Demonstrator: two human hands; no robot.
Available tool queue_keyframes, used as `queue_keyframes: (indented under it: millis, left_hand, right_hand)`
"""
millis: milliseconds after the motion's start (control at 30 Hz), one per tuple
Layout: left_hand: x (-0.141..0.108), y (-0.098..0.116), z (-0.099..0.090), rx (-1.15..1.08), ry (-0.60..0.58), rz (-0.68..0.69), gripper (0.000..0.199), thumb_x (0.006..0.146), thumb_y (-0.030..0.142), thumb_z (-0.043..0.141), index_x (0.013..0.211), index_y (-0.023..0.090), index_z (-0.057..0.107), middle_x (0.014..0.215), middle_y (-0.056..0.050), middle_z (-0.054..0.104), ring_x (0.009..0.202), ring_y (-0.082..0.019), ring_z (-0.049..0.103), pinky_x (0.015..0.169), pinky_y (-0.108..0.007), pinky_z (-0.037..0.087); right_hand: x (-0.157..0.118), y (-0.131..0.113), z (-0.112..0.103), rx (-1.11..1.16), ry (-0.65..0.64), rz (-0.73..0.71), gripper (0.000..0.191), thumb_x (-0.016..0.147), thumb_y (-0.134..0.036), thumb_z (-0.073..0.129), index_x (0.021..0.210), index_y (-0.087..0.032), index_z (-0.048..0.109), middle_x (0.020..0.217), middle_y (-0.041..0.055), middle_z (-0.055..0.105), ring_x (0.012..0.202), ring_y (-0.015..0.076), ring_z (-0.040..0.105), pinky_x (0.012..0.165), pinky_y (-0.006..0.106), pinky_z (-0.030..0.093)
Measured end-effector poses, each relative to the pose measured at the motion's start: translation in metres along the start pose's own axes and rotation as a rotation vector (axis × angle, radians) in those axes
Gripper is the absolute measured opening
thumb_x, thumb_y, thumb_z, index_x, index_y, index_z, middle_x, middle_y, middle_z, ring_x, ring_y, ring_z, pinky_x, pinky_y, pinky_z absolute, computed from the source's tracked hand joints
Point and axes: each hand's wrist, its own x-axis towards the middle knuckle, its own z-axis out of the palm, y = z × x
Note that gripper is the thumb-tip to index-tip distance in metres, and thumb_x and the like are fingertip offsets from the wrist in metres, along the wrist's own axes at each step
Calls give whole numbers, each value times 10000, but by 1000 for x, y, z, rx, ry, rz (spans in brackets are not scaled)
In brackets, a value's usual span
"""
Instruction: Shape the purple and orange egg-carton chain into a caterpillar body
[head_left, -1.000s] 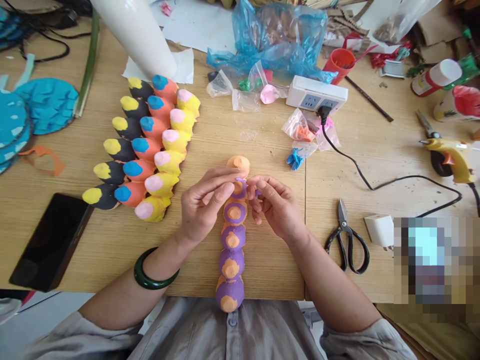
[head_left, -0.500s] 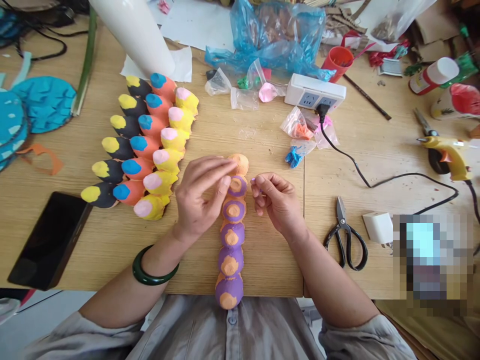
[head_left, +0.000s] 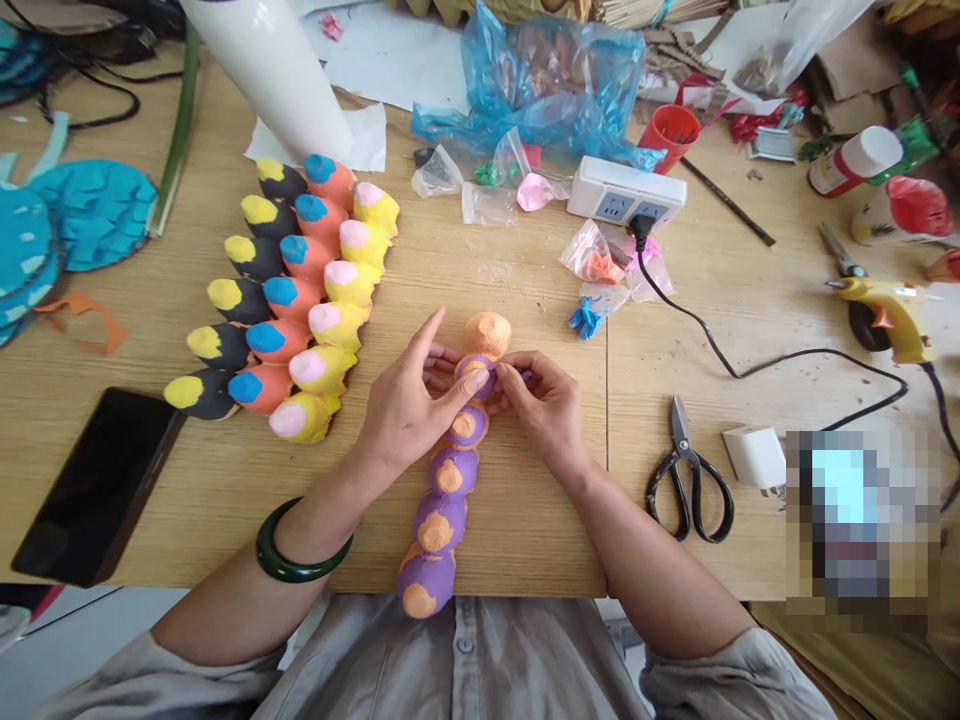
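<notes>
We have the bumpy strip (head_left: 451, 475) on the surface (head_left: 525, 520) before us, slanting a little, its near end reaching the edge in front of our grey shirt (head_left: 420, 650). Our left hand (head_left: 405, 405) grasps it at the second bump (head_left: 471, 362) from the far end, thumb on top, fingers on the left side; our right hand (head_left: 547, 410) has thumb and fingers drawn together at that bump's right side, apparently pinching a purple scrap (head_left: 527, 377). We judge the colouring well along: five of six bumps carry purple around an orange tip, while the farthest bump (head_left: 487, 335) shows plain orange. Our thumb hides part of the second bump's ring, so we cannot tell whether it is complete, nor how much purple our right fingers hold. At the right a pixelated patch (head_left: 862, 520) masks whatever lies there, and the white cylinder (head_left: 270, 70) is cut off above.
</notes>
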Motion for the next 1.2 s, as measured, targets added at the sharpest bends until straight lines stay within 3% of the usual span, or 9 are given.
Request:
queue_keyframes:
  millis: [133,233,400,533,667,867,1000,1200]
  left_hand:
    - [1,-4,3,-322,-55,-107,1027,769,468,956,1636,183,484,1112,-95,791,881,-237,823,702,-316,677]
    - [1,-5,2,-449,-93,-184,890,792,404,956,1570,234,557,1143,-85,769,855,-227,823,674,-317,677]
    - [1,-12,1,-543,-120,-153,596,821,388,956,1372,353,732,1126,-84,781,890,-263,813,700,-398,689]
    - [0,-15,3,-590,-150,-181,553,841,381,942,1360,352,754,1158,-110,789,880,-273,811,642,-375,663]
    - [0,-15,3,-596,-191,-210,515,848,405,931,1331,368,753,1144,-77,797,920,-275,806,690,-391,662]
    - [5,1,-1,-640,-273,-247,402,858,438,883,1243,367,793,1108,-95,812,845,-279,775,629,-395,620]
    - [6,15,2,-674,-243,-274,293,878,567,789,1091,369,816,1029,-90,831,853,-312,776,652,-447,625]
    - [7,19,3,-610,-181,-272,228,841,537,842,941,335,810,944,-61,811,827,-294,740,691,-458,626]
  right_hand:
    - [-1,-4,-1,84,10,33,424,855,-615,854,869,-220,701,726,-23,692,594,135,671,624,307,644]
    - [-3,-6,0,115,40,1,402,866,-598,851,862,-224,704,716,-27,683,559,125,638,584,299,627]
    - [-7,-6,3,0,100,-95,288,913,-516,817,893,-243,728,738,-19,704,523,112,579,498,271,529]
    - [-9,-4,5,-41,121,-134,235,937,-482,788,909,-254,737,790,-8,734,535,115,577,515,282,536]
    - [-10,-1,4,-78,123,-167,176,961,-426,760,917,-257,736,799,-6,740,558,122,591,555,289,549]
    - [-12,-1,0,-336,66,-332,135,1021,-354,679,996,-256,768,883,33,767,745,163,663,727,324,593]
    - [-13,-3,-4,-519,-55,-504,167,1054,-295,618,1076,-260,781,868,44,750,707,164,640,688,320,579]
    - [-14,-2,-7,-823,-119,-755,326,1063,-170,507,1241,-229,774,846,73,746,733,190,659,644,316,546]
